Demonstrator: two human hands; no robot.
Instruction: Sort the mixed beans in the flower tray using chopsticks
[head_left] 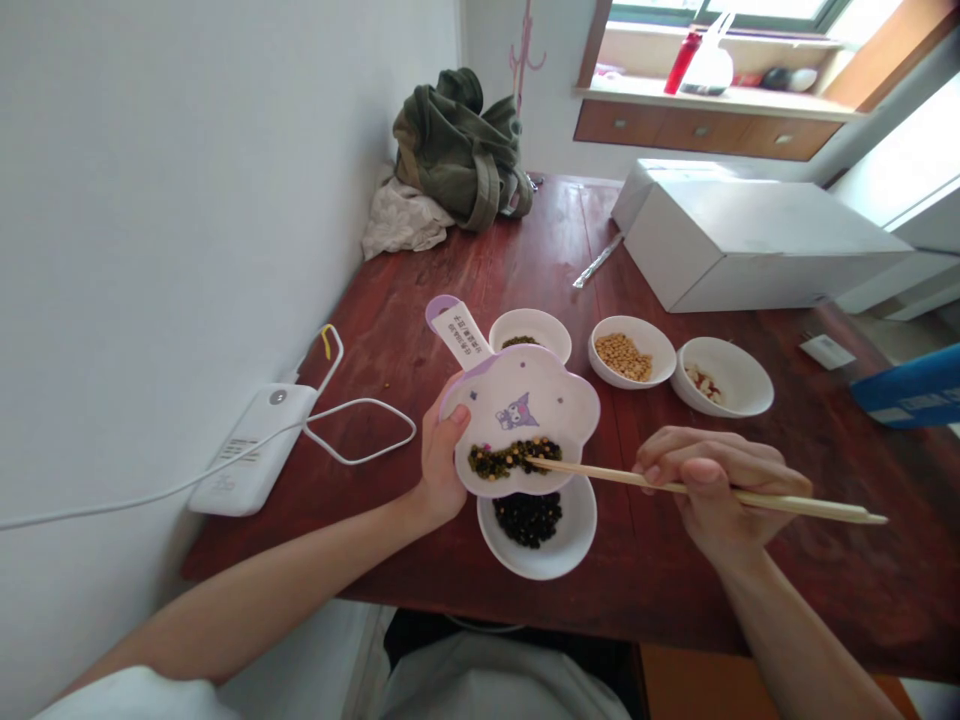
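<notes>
**A:** That looks precarious. The left hand (pixel 442 462) has the scalloped white plate (pixel 525 385) lifted off the table, thumb over the rim, fingers curled underneath.

**B:** Right, and it's tilted, with a strip of mixed dark beans (pixel 514 458) lying across it. Tip it further or let that grip slip, and they could roll straight over the edge.

**A:** And the right hand (pixel 712 490)?

**B:** Its fingers (pixel 667 450) are curled closed around the wooden chopsticks (pixel 675 488), whose tips reach the beans. I can't tell whether they've pinched one. A hard nudge could flick beans onto the red-brown wooden table (pixel 375 300).

**A:** Or into the wrong bowl?

**B:** Easily. The white bowl (pixel 544 560) right under the plate holds black beans (pixel 529 520). Beyond it, one small bowl (pixel 529 320) has a few dark green beans (pixel 519 341), another (pixel 637 378) yellow soybeans (pixel 622 357), and the third (pixel 739 395) red-and-white bits (pixel 703 385).
</notes>
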